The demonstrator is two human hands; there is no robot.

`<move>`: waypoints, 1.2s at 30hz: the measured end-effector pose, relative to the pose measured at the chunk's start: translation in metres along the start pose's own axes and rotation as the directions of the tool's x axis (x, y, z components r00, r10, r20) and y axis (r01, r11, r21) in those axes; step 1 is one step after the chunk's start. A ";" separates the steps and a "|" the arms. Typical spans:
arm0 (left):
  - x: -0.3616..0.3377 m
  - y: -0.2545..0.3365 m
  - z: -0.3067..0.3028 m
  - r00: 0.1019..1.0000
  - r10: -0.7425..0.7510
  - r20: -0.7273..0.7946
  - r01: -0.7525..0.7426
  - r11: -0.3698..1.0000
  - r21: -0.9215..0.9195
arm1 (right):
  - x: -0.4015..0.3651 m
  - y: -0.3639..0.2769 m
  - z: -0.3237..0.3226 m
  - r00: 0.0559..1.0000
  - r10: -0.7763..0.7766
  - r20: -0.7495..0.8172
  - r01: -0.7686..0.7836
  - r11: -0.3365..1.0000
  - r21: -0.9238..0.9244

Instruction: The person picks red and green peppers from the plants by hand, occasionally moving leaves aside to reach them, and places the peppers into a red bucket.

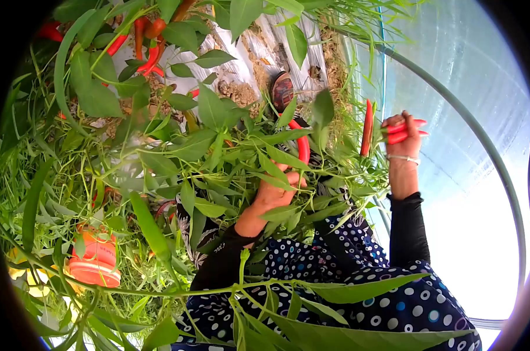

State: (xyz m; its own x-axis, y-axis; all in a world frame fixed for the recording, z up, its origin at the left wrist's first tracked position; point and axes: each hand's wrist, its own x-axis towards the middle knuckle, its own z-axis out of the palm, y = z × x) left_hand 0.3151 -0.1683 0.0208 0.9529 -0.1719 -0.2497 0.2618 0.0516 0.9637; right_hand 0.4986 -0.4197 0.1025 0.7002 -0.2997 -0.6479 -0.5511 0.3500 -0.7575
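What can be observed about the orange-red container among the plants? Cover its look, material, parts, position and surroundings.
The orange-red container looks like smooth plastic, with a round, wider, ringed end towards the bottom of the picture and small dark lettering on its side. Leaves partly cover it, so its far end and contents cannot be made out. It sits in the greenery, well to the left of the person's left hand, which does not touch it. No damage shows on the visible part.
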 end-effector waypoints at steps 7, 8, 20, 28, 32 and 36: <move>0.006 0.005 0.001 0.999 0.028 -0.031 -0.027 0.999 0.017 | -0.018 -0.013 0.073 0.883 0.466 0.053 -0.345 0.722 -0.600; 0.007 0.003 0.002 0.999 0.050 -0.020 -0.049 0.998 0.049 | -0.029 0.010 0.085 0.873 0.488 0.015 -0.294 0.551 -0.781; 0.006 0.010 0.014 0.977 -0.214 -0.003 0.213 0.972 -0.097 | -0.066 0.096 0.092 0.897 0.395 0.198 0.183 0.077 -0.980; 0.007 0.007 -0.002 0.995 -0.089 0.034 0.091 0.994 -0.065 | -0.042 0.073 0.087 0.875 0.481 0.055 -0.479 0.877 -0.033; 0.005 0.003 -0.003 0.992 -0.123 0.041 0.126 0.989 -0.076 | -0.002 0.033 0.069 0.930 0.354 0.102 -0.356 0.935 0.003; 0.014 0.008 -0.018 0.960 -0.208 0.189 0.264 0.896 -0.358 | -0.012 0.026 0.091 0.916 0.353 0.191 -0.279 0.902 -0.329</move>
State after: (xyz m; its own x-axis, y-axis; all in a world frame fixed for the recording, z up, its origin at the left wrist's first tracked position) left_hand 0.3331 -0.1521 0.0234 0.8313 -0.3616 -0.4222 0.5411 0.3527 0.7634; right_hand 0.5172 -0.3257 0.0979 0.5333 0.0189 -0.8457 -0.8420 0.1079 -0.5286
